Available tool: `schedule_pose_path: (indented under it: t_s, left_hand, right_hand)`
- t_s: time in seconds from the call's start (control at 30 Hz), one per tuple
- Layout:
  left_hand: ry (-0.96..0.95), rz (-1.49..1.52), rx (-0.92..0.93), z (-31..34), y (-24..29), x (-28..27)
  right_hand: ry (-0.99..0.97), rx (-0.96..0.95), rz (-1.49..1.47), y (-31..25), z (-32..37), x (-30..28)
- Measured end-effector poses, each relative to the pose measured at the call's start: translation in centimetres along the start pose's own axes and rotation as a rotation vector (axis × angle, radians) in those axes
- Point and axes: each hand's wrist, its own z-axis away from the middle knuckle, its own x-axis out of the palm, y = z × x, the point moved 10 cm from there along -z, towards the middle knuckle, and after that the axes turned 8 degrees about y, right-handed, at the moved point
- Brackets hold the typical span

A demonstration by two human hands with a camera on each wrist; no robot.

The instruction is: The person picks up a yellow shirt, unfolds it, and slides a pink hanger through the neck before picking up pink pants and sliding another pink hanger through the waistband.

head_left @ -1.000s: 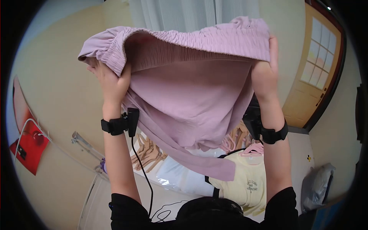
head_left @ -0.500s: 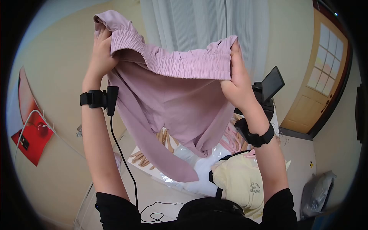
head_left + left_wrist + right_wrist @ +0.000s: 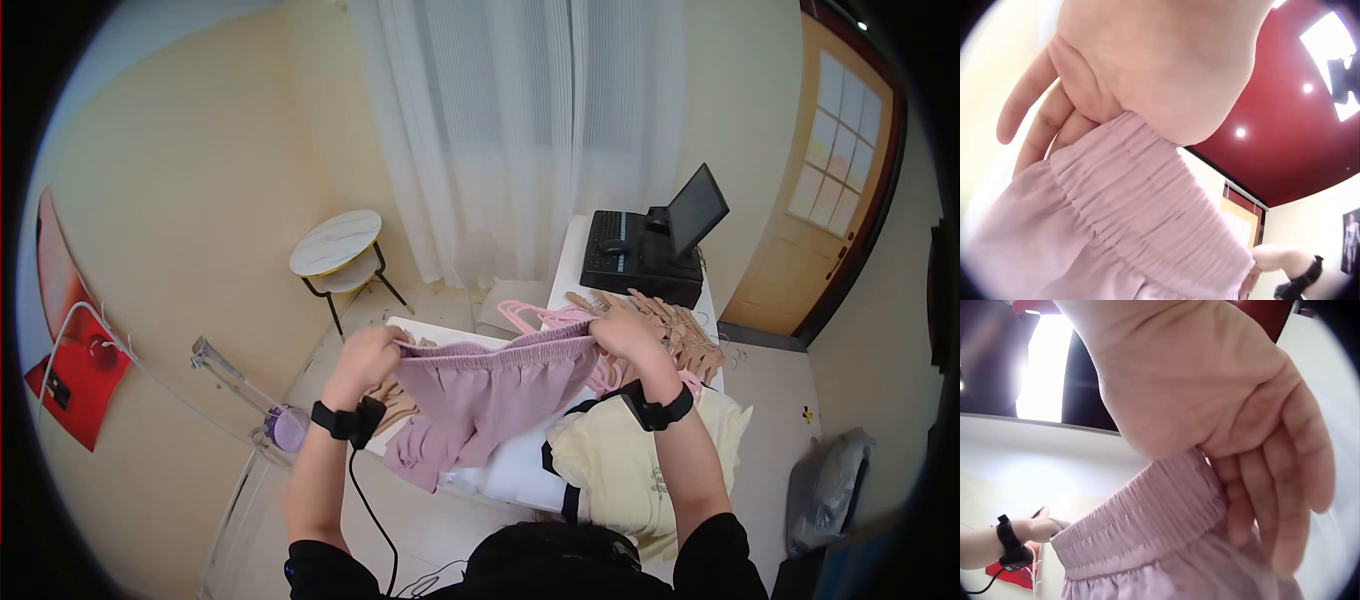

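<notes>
Pink pants [image 3: 480, 400] with a wide gathered elastic waistband hang between the two hands in the head view. My left hand [image 3: 368, 355] pinches one end of the waistband, and my right hand [image 3: 628, 338] pinches the other. The waistband is stretched nearly level, while the legs droop and bunch at the lower left over the white table. Up close in the left wrist view, thumb and fingers close on the ribbed waistband [image 3: 1147, 194], the outer fingers spread loosely. The right wrist view shows the other waistband end under the thumb, with fingers [image 3: 1266, 481] behind the cloth.
A pale yellow T-shirt [image 3: 615, 455] lies at the right front, next to white cloth [image 3: 525, 470]. Wooden hangers [image 3: 685, 345] and pink hangers [image 3: 522, 312] lie beyond the pants. A black keyboard-and-screen machine [image 3: 650, 265] stands at the back. A round side table [image 3: 338, 240] is farther left.
Both hands have come down from high in front of the face to just above the table, bringing the pants along. The waistband now faces up, its legs lowered and bunched.
</notes>
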Motion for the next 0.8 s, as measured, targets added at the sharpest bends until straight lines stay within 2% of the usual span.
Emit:
schedule_pose_path:
  t_s: [0.07,0.13,0.2,0.27,0.37,0.4,0.43,0.47,0.5,0.53,0.57,0.6,0.67,0.7,0.73,0.8]
  left_hand:
    - [-0.020,0.290,-0.077,0.9,-4.1,6.6]
    - [-0.172,0.445,-0.177,3.0,-4.9,11.4]
    - [-0.280,0.532,-0.234,5.2,-4.5,15.0]
    - [-0.234,0.445,-0.209,6.6,-3.4,16.6]
    - [-0.191,0.461,-0.204,8.4,-2.4,19.7]
    - [-0.116,0.591,-0.218,8.8,-2.0,20.0]
    - [-0.041,0.722,-0.235,9.1,-1.6,20.2]
    - [-0.051,0.731,-0.221,9.5,-0.8,21.0]
    - [0.025,0.735,-0.202,9.8,-0.1,20.6]
    - [0.102,0.741,-0.184,9.9,0.8,19.6]
    - [0.101,0.742,-0.156,10.1,2.1,18.9]
    - [0.096,0.754,-0.143,10.1,3.0,18.8]
    - [0.319,0.783,0.085,10.6,5.3,16.2]
    - [0.320,0.787,0.091,10.8,5.8,15.8]
    - [0.312,0.754,0.112,11.0,6.5,15.3]
    - [0.305,0.717,0.133,11.4,7.4,14.9]
  right_hand:
    - [-0.036,0.079,-0.043,3.1,-0.2,2.4]
    - [0.004,0.202,0.106,6.9,0.2,4.4]
    - [0.110,0.147,0.312,8.9,0.9,5.7]
    - [0.015,0.094,0.242,12.6,0.9,9.5]
    - [-0.318,0.134,0.381,17.0,2.7,14.7]
    - [-0.431,0.180,0.382,18.1,4.0,16.0]
    - [-0.413,0.147,0.353,19.2,4.5,17.0]
    - [-0.394,0.113,0.325,20.3,5.1,18.0]
    - [-0.385,0.128,0.325,21.7,5.8,18.4]
    - [-0.419,-0.014,0.156,21.0,6.5,19.2]
    - [-0.446,-0.157,-0.011,20.3,7.2,19.4]
    - [-0.433,-0.146,-0.005,21.1,7.5,18.7]
    - [-0.414,0.063,-0.396,22.7,7.8,17.3]
    - [-0.336,0.107,-0.545,24.0,7.0,16.3]
    - [-0.332,0.106,-0.545,25.0,6.3,16.0]
    - [-0.026,0.168,-0.570,28.0,3.8,13.3]
